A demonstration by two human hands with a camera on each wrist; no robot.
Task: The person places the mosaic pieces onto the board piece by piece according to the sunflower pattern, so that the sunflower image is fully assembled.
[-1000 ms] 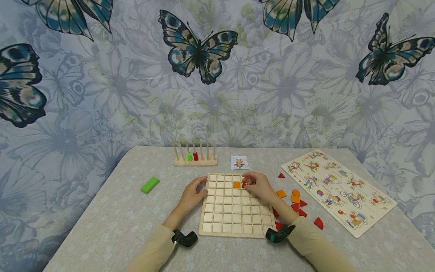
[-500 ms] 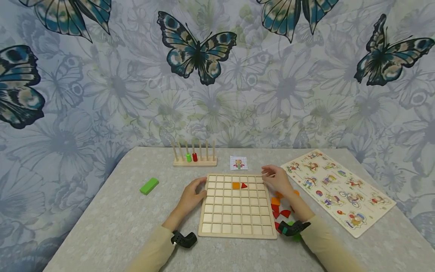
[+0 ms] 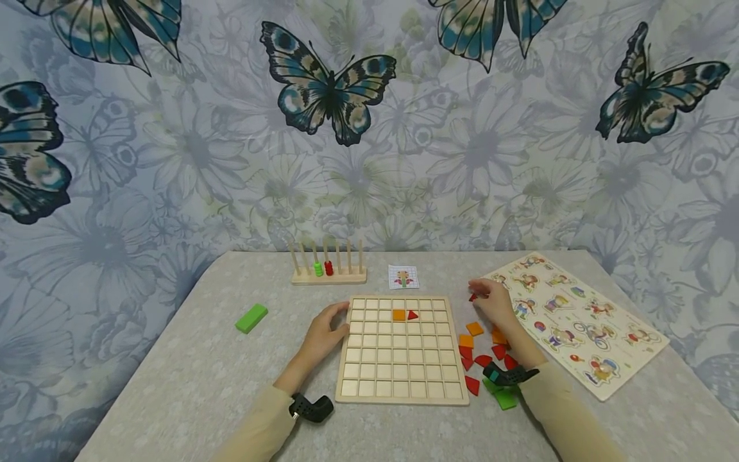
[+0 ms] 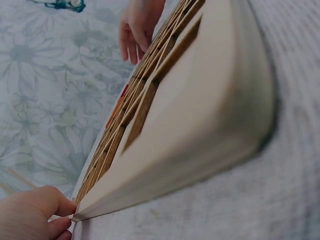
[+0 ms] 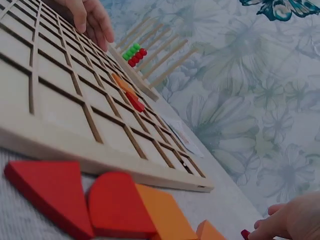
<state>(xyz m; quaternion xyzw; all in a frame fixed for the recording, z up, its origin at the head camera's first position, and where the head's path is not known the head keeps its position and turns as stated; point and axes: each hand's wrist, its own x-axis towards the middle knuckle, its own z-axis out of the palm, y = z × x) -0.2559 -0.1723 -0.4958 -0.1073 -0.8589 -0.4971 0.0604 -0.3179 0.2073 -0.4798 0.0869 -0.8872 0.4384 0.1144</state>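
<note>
Fingertips (image 3: 475, 289) of the right hand (image 3: 495, 307) curl over a small red piece (image 3: 473, 297) on the table (image 3: 190, 378), just right of the wooden grid board (image 3: 398, 369); whether they already pinch it cannot be told. Nearer the person, loose red, orange and green pieces (image 3: 482, 362) lie beside the board's right edge. The left hand (image 3: 323, 333) rests against the board's left edge, fingers relaxed and lightly bent on the rim. On the board, an orange square (image 3: 399, 314) and a red triangle (image 3: 412, 315) sit side by side in the second row. Farther back stand a pattern card (image 3: 403, 277) and a peg rack (image 3: 328, 268); a picture puzzle (image 3: 577, 321) lies right, a green block (image 3: 251, 317) left.
</note>
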